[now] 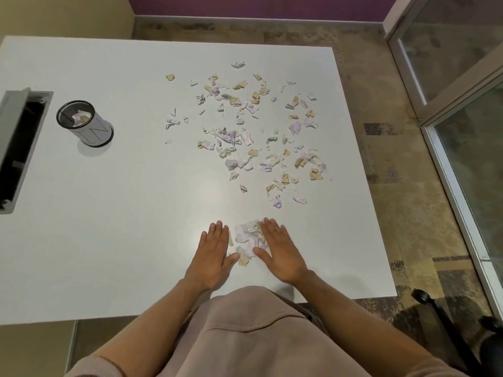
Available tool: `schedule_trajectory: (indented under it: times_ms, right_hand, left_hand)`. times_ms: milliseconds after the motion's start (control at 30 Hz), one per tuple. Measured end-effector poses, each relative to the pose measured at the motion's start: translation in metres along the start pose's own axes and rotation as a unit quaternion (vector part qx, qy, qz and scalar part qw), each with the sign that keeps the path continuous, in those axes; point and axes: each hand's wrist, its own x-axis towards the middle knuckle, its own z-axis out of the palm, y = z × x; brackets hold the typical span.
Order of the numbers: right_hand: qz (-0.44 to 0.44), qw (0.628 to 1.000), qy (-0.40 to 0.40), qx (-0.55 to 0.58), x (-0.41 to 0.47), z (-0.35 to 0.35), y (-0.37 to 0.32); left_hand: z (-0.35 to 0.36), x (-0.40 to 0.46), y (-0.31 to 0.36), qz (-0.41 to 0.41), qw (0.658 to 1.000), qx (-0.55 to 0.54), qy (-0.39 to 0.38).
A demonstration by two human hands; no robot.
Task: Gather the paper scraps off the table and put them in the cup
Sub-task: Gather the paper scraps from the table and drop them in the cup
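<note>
Several torn paper scraps, lilac, tan and white, lie spread over the right half of the white table. A small heap of scraps sits near the front edge, flanked by both my hands. My left hand lies flat and open just left of the heap. My right hand lies flat and open on its right side, fingers touching the scraps. The cup, a grey cylinder with a dark rim, stands at the far left with some scraps inside it.
A grey cable-tray flap stands open at the table's left edge, beside the cup. The table's right edge borders patterned floor and a glass door. A black chair base shows at the lower right.
</note>
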Motion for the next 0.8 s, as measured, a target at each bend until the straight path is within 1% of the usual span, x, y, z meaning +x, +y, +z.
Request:
schedule_trajectory:
  times_ms: [67,167,233,267,333,400,500,533,600,667,800]
  right_hand:
    - [0.011,1.0,0.015,0.023,-0.003,-0.004,-0.003]
    - [0.102,0.994,0.05,-0.005,-0.008,-0.015,0.0]
    - [0.153,0.987,0.039,-0.032,-0.012,-0.02,0.004]
    - [0.163,0.986,0.025,-0.036,-0.014,-0.021,0.005]
    - [0.158,0.987,0.002,-0.035,-0.016,-0.02,0.004]
    - [0.144,0.989,-0.008,-0.031,-0.013,-0.019,-0.001]
    - [0.123,0.992,0.007,-0.024,-0.004,-0.015,-0.013]
    - [0.117,0.993,0.014,-0.02,-0.001,-0.013,-0.016]
    - [0.103,0.994,0.022,-0.013,0.002,-0.01,-0.02]
    - [0.086,0.996,0.027,-0.021,0.004,-0.008,-0.02]
    - [0.051,0.997,0.034,-0.04,0.006,-0.007,-0.018]
  left_hand:
    - [-0.001,0.001,0.005,-0.006,1.0,-0.019,0.006]
    - [-0.005,0.007,0.015,0.009,0.999,-0.031,0.0]
    - [-0.008,0.013,0.021,0.031,0.999,-0.03,-0.01]
    - [-0.009,0.017,0.024,0.041,0.999,-0.022,-0.018]
    - [-0.011,0.024,0.031,0.057,0.998,0.014,-0.035]
    - [-0.011,0.032,0.038,0.06,0.994,0.073,-0.051]
    - [-0.012,0.04,0.045,0.064,0.985,0.148,-0.061]
    - [-0.012,0.04,0.045,0.068,0.985,0.15,-0.058]
    - [-0.012,0.038,0.042,0.073,0.989,0.122,-0.039]
    - [-0.016,0.034,0.039,0.087,0.993,0.083,-0.008]
    - [-0.022,0.033,0.036,0.132,0.988,0.056,0.057]
